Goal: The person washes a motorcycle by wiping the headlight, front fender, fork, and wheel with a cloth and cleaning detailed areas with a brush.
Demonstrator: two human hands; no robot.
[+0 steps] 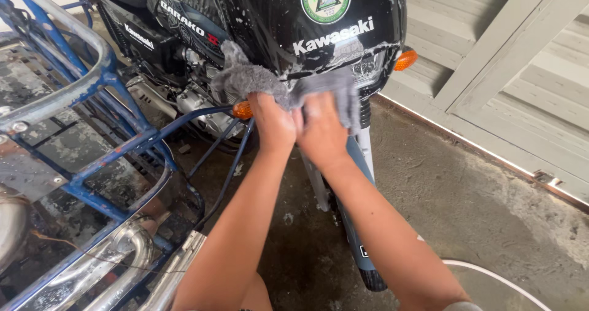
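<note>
Grey microfibre cloth (288,85) is clenched by both the left hand (272,124) and right hand (320,130), fists closed (knuckles touching). It is pressed against the soapy black motorcycle fairing (276,29).

Your left hand (273,124) and right hand (322,133) both grip the grey rag (257,78) against the soapy black fairing (294,16); blue frame (116,145) at 9 o'clock.

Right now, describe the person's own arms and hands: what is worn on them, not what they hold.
Both forearms are bare up to the frame's bottom edge: no sleeves show. The left hand and right hand wear no gloves. No watch, bracelet or ring shows on the sides visible. The fingertips are hidden.
</note>
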